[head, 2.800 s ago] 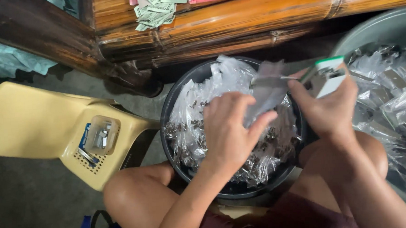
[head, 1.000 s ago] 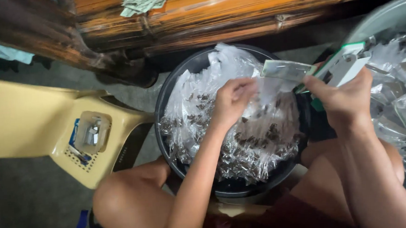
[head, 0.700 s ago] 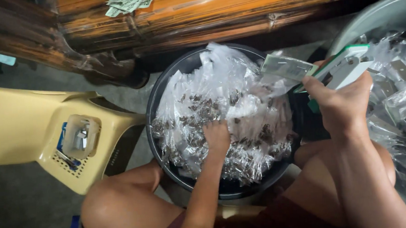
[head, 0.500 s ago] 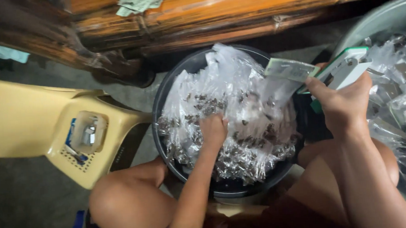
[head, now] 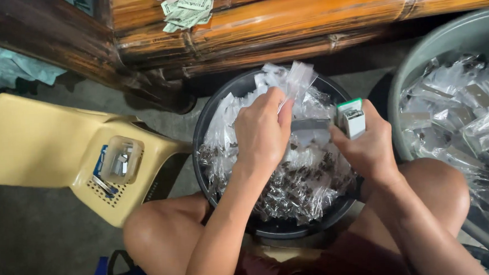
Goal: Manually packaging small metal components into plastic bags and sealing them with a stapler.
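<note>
A black round tub (head: 210, 122) between my knees is heaped with small clear plastic bags (head: 292, 191) holding dark bits. My left hand (head: 262, 132) is above the tub, its fingers pinched on the top of one clear bag (head: 300, 80). My right hand (head: 368, 148) grips a white and green stapler (head: 350, 117), its jaw pointing left against the folded bag top beside my left fingers.
A grey basin (head: 419, 72) at the right holds more clear bags (head: 466, 114). A yellow plastic chair (head: 39, 148) at the left carries a small clear box (head: 121, 159). A bamboo bench (head: 305, 17) with paper slips (head: 188, 4) runs across the top.
My left hand dipped into the tub and came up with a bag. My right hand brought the stapler left and down to meet it.
</note>
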